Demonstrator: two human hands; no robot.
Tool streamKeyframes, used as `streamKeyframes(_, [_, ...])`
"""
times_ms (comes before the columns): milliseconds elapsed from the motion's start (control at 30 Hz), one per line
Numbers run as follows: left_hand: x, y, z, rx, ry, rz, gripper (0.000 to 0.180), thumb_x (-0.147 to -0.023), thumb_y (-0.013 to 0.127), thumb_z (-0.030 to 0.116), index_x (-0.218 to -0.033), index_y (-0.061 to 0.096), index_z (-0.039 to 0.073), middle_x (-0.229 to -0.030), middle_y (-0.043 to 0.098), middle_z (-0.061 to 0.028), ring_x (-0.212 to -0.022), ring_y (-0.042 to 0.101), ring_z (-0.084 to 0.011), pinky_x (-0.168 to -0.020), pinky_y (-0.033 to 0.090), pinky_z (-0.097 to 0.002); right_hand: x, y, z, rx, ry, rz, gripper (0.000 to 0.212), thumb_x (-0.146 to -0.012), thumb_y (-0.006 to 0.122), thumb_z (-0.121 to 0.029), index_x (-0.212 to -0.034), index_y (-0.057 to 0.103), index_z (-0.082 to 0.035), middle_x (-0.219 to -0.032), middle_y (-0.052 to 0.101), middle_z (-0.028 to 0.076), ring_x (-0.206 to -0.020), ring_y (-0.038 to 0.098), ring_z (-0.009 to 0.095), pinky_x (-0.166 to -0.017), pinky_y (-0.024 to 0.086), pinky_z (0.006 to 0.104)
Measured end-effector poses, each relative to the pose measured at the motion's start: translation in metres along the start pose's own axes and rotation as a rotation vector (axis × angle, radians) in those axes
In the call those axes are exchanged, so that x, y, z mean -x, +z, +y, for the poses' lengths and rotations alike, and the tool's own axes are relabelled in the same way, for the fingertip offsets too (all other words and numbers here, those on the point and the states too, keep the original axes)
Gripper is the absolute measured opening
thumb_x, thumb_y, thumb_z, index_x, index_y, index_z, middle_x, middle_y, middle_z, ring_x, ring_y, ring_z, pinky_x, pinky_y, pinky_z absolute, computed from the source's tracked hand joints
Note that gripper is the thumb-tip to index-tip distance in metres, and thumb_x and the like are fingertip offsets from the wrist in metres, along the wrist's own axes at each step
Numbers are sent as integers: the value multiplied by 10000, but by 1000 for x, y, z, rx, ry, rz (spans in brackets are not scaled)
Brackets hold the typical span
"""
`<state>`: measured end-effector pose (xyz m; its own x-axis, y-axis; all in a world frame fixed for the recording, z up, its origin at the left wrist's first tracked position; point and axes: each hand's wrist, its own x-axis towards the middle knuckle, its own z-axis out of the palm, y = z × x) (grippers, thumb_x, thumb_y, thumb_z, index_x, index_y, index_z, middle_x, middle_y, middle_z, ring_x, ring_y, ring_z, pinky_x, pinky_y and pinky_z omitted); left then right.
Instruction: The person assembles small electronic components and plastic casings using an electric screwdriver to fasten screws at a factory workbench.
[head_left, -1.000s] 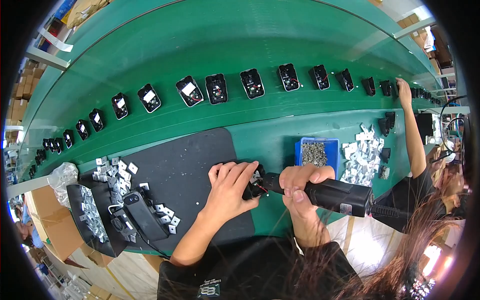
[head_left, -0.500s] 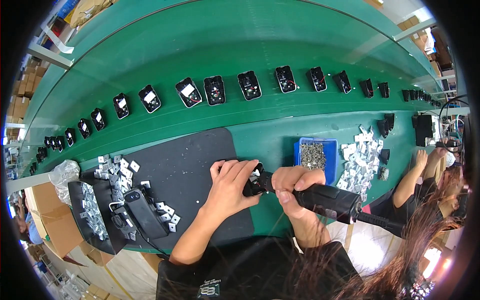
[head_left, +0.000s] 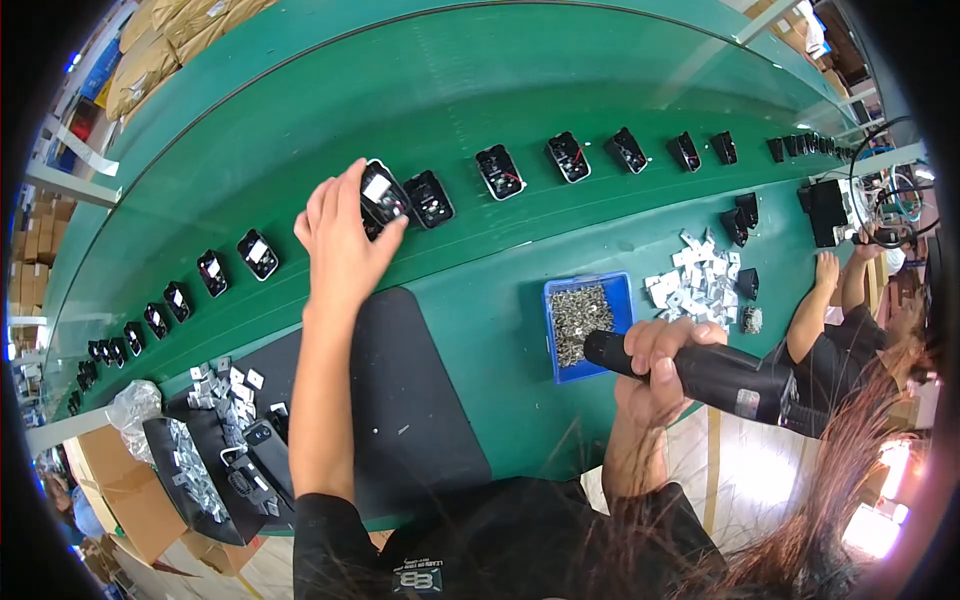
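My left hand (head_left: 345, 235) reaches out over the green belt with its fingers and thumb closed round a black plastic housing (head_left: 381, 190). A white label and small parts show inside that housing. Close beside it on the right lies another open black housing (head_left: 430, 200). My right hand (head_left: 665, 365) is wrapped round a black electric screwdriver (head_left: 740, 382), held roughly level. The screwdriver's front end is at the right part of a blue bin (head_left: 552, 350) full of small metal screws (head_left: 580, 315); I cannot make out its bit.
A row of black housings runs along the green belt (head_left: 520, 110). Silvery metal plates (head_left: 695, 280) lie right of the bin, with more beside a dark phone-like device (head_left: 262, 450) at left. A dark mat (head_left: 390, 400) covers the near table. Another person's hand (head_left: 826, 270) is at right.
My left hand has carried the housing from above the mat up to the belt. My right hand has drawn the screwdriver away from the housing, over to the screw bin. The view has shifted.
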<state>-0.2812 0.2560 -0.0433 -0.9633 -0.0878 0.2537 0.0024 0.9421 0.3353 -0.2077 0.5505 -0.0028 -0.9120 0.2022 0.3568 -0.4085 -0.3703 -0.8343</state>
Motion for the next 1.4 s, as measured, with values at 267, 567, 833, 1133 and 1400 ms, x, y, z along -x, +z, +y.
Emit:
streamKeyframes(267, [-17, 2, -14, -77, -37, -234, 835, -680, 783, 284, -1418, 400, 207, -1184, 591, -118, -1168, 515, -289, -1015, 294, -476, -7, -18, 9, 80, -29, 81, 410, -813, 603, -72, -1177, 418, -104, -730, 463, 19, -585, 449, 130, -605, 402, 311])
streamKeyframes(567, [-3, 7, -18, -100, 62, -204, 951, -614, 817, 157, -1447, 361, 211, -1188, 546, -91, -1114, 517, -275, -1000, 326, -446, -12, -11, 47, 135, -6, 64, 406, -806, 630, -1, -1156, 437, -71, -730, 490, 27, -606, 490, 140, -639, 454, 338])
streamKeyframes(833, [36, -22, 4, 71, 33, -73, 853, -671, 762, 199, -1430, 381, 120, -1215, 513, -161, -1144, 482, -324, -1006, 329, -446, -14, -14, 52, 175, -44, 57, 416, -806, 631, -8, -1170, 440, -75, -727, 495, 34, -605, 492, 151, -613, 455, 345])
streamKeyframes(1133, [137, -27, 86, 274, 226, -471, 874, -610, 827, 278, -1385, 447, 145, -1191, 508, -111, -1075, 500, -287, -933, 353, -465, -22, -5, 24, -2, -42, 46, 405, -816, 576, -42, -1196, 462, -120, -741, 473, 2, -587, 452, 111, -598, 403, 308])
streamKeyframes(1400, [195, -82, 43, 239, -55, -354, 442, -722, 753, 171, -1127, 619, 58, -1091, 601, -133, -985, 588, -304, -837, 488, -396, -16, -26, 4, -146, 34, -32, 405, -810, 609, -70, -1185, 463, -122, -776, 448, -5, -648, 427, 101, -663, 345, 292])
